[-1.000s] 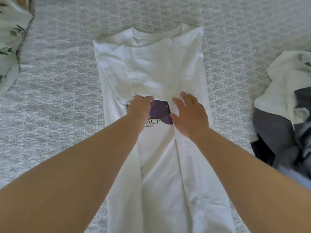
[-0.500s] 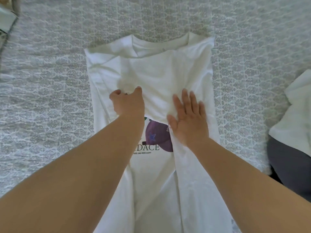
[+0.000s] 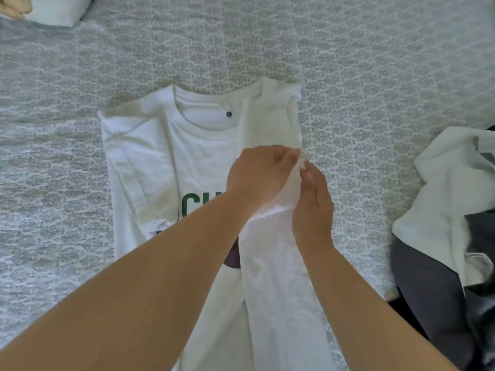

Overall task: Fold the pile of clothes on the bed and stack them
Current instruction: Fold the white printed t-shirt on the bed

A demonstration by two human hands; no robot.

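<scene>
A white T-shirt [image 3: 198, 156] lies face up on the bed, collar away from me, with green letters and a purple print partly hidden by my arms. Its left side is folded inward; its right side is folded over the front as a long strip. My left hand [image 3: 257, 175] and my right hand [image 3: 312, 199] meet at the right fold's edge, and both pinch a raised bit of white fabric there. A pile of unfolded clothes [image 3: 450, 210], white and dark grey, lies at the right.
The bed cover [image 3: 375, 76] is grey-white with a repeating pattern and spreads all around the shirt. A white pillow corner [image 3: 56, 12] shows at the top left.
Both hands left the shirt's middle, where they lay on the folded cloth, and went right to pinch the right fold's edge. The collar and front print now show. My view dropped lower.
</scene>
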